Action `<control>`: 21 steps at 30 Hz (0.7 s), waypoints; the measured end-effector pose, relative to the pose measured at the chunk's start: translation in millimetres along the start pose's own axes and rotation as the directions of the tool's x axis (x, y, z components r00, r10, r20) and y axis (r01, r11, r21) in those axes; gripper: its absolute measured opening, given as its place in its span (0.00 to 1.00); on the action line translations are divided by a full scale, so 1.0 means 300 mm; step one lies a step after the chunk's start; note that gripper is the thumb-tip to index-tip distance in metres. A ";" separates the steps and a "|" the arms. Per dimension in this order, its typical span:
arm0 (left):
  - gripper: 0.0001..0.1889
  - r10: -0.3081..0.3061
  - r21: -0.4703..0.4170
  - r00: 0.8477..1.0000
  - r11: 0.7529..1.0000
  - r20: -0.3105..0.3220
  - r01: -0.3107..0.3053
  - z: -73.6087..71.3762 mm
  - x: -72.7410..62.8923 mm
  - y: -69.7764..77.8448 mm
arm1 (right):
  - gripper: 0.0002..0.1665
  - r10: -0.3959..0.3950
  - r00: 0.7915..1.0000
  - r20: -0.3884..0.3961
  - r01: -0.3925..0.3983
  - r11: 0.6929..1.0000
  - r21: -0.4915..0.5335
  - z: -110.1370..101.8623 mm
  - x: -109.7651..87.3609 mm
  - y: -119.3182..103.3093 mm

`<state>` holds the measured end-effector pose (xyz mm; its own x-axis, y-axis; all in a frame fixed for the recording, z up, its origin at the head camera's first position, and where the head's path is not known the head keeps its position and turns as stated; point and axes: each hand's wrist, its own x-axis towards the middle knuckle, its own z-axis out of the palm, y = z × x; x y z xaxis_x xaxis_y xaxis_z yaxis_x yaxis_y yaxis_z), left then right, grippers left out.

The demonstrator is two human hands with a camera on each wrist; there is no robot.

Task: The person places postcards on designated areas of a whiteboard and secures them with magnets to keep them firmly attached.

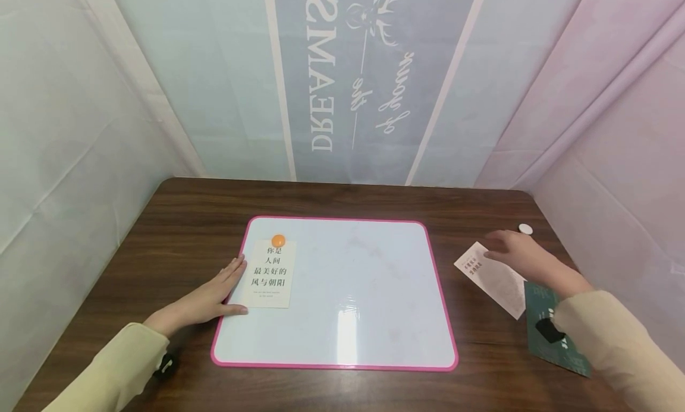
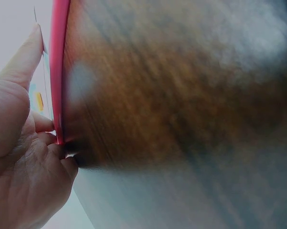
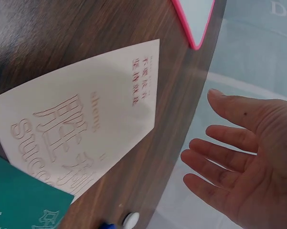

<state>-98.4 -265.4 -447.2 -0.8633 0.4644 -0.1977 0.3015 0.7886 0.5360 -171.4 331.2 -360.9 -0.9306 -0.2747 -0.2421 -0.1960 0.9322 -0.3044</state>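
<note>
A whiteboard (image 1: 353,293) with a pink rim lies flat on the table. My left hand (image 1: 216,296) rests at its left edge, fingers along the rim and thumb on the board surface; in the left wrist view the hand (image 2: 28,152) meets the pink rim (image 2: 58,71). Beside it, a cream card (image 1: 273,275) with Chinese text sits under an orange round magnet (image 1: 278,241) on the board. My right hand (image 1: 519,254), fingers extended and apart with nothing in them, hovers over a pale printed card (image 1: 495,284) right of the board.
A dark green card (image 1: 551,323) lies under the right forearm, overlapping the pale card's corner. Beyond the right hand is a white round magnet (image 1: 525,229); a blue object (image 3: 107,226) shows beside it in the right wrist view. Curtains (image 1: 615,132) enclose the table (image 1: 176,233).
</note>
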 end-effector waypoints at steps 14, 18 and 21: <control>0.53 0.010 0.016 1.000 1.000 -0.003 -0.010 -0.002 -0.006 -0.012 | 0.37 0.063 0.998 -0.016 -0.063 0.998 0.019 0.051 -0.018 0.078; 0.53 0.013 0.016 1.000 1.000 -0.003 -0.013 -0.002 -0.006 -0.018 | 0.39 0.094 0.996 -0.003 -0.094 0.995 0.036 0.066 -0.021 0.096; 0.53 0.016 0.019 1.000 1.000 -0.005 -0.016 -0.003 -0.006 -0.020 | 0.40 0.127 0.992 0.012 -0.127 0.990 0.053 0.076 -0.022 0.108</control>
<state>-99.1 -271.3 -449.2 -0.8604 0.4748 -0.1850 0.3229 0.7888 0.5230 -164.5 357.9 -390.1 -0.9442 -0.1570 -0.2897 -0.0594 0.9459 -0.3191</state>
